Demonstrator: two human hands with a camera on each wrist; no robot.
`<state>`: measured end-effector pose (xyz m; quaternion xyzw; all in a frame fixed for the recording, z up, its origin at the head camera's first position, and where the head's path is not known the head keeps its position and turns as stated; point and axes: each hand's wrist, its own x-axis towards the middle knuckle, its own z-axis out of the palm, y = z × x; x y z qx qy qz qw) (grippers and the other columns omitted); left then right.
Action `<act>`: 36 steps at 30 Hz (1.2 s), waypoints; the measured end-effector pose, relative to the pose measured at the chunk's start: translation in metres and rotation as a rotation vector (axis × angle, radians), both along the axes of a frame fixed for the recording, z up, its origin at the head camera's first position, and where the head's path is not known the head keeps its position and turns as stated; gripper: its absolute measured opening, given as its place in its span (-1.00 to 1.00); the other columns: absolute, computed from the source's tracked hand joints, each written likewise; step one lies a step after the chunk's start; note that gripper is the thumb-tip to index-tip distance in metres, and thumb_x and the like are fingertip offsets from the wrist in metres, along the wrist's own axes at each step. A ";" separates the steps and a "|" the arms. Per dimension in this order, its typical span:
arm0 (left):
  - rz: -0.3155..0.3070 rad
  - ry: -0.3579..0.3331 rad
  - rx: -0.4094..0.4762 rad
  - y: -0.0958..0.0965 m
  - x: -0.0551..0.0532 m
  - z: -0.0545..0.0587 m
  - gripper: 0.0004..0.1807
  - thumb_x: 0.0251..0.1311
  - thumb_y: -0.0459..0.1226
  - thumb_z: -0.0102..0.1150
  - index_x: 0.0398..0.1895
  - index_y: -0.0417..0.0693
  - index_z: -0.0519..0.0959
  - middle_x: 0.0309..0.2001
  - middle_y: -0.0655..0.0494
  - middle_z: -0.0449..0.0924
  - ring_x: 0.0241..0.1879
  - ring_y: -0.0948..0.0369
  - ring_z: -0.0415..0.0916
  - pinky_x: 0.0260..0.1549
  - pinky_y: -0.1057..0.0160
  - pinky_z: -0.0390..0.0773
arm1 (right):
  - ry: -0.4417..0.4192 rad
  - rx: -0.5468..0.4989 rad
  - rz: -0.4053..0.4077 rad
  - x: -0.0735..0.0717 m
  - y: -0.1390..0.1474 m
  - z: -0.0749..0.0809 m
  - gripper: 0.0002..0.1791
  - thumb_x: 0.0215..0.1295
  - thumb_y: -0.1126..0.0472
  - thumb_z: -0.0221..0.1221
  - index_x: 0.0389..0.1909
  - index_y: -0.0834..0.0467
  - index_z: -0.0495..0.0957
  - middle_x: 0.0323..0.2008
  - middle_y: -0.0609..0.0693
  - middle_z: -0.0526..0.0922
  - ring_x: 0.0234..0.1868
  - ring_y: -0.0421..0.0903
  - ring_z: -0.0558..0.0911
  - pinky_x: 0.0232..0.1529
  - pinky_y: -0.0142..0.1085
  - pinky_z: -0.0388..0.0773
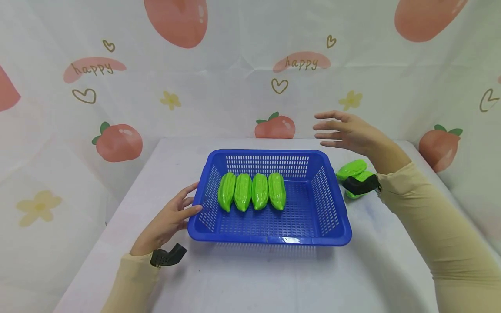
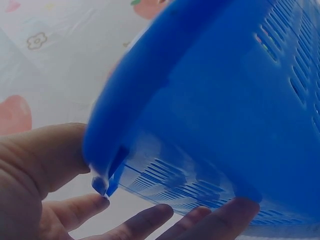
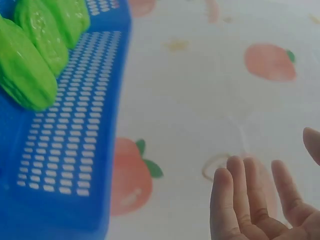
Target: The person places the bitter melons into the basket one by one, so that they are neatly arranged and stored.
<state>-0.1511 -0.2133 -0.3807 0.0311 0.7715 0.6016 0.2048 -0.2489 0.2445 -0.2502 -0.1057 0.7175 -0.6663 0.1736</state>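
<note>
Head view, blue basket (image 1: 299, 202) touching left fingers (image 1: 188, 190), right fingers (image 1: 332, 125) apart

Basket (image 1: 270, 241): blue, rows of small slots in walls
Bitter melons (image 1: 243, 192): bright green, glossy, ridged lengthwise
Backdrop cloth (image 1: 231, 95): white; coral-red fruits (image 1: 119, 143), green leaves (image 1: 104, 126), yellow flowers (image 1: 39, 208), brown hearts (image 1: 84, 96), "happy" over pink strokes (image 1: 70, 74)
Bench (image 1: 250, 282): off-white
Sleeves (image 1: 426, 230): beige
Wrist mounts (image 1: 168, 256): black
</note>
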 end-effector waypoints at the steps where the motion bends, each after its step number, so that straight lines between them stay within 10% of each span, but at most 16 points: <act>1: -0.004 0.002 -0.002 0.000 0.000 0.000 -0.14 0.33 -0.10 0.13 0.55 0.28 -0.15 0.46 -0.22 0.09 0.23 -0.19 0.41 0.06 -0.10 0.55 | 0.002 -0.026 -0.007 0.001 0.006 0.000 -0.69 0.45 0.14 0.04 0.16 0.02 0.39 -0.06 -0.11 0.62 -0.05 -0.18 0.66 -0.05 -0.35 0.64; 24: 0.005 0.007 -0.008 0.002 0.001 0.004 -0.12 0.31 -0.11 0.17 0.55 0.27 -0.13 0.44 -0.22 0.12 0.20 -0.15 0.44 0.05 -0.10 0.56 | -0.032 -0.421 -0.164 0.038 0.094 -0.073 -0.74 0.47 0.33 -0.05 0.03 0.01 0.49 -0.13 -0.06 0.69 -0.13 -0.14 0.71 -0.16 -0.32 0.68; 36: 0.008 0.010 0.002 0.002 0.002 0.003 -0.13 0.31 -0.11 0.16 0.55 0.26 -0.13 0.46 -0.24 0.09 0.23 -0.20 0.41 0.04 -0.13 0.56 | 0.120 -0.296 -0.341 0.049 0.112 -0.112 -0.72 0.41 0.39 0.02 0.00 0.00 0.44 -0.22 -0.18 0.68 -0.21 -0.30 0.68 -0.25 -0.46 0.65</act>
